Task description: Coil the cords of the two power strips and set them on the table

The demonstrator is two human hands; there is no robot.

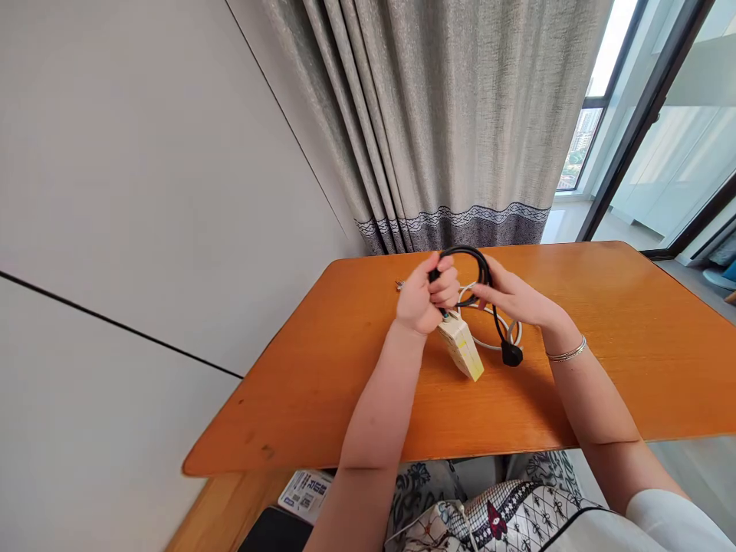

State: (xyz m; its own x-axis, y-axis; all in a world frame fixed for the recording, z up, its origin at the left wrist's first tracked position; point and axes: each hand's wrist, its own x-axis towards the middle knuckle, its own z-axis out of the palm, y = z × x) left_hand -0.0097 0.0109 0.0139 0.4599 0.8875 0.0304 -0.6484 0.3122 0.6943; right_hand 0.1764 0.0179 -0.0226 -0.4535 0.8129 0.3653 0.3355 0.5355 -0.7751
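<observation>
My left hand [428, 295] is closed round one end of a black power cable [480, 264], with the thumb on top. The cable is bent into a loose coil rising above the table. At the coil's right side, my right hand [511, 295] has the strands between its thumb and fingers. From the coil hangs a black plug [511, 353], low over the table. Just below my left hand is a cream block with yellowed sides [463, 349], tilted; its kind is unclear. A white cord [487, 346] loops behind the black cable.
The orange-brown wooden table [322, 360] has a white wall panel [143, 192] along its left and a grey curtain [460, 115] behind. A small metallic item [399, 285] lies left of my left hand. Below the front edge is a printed white box [304, 494].
</observation>
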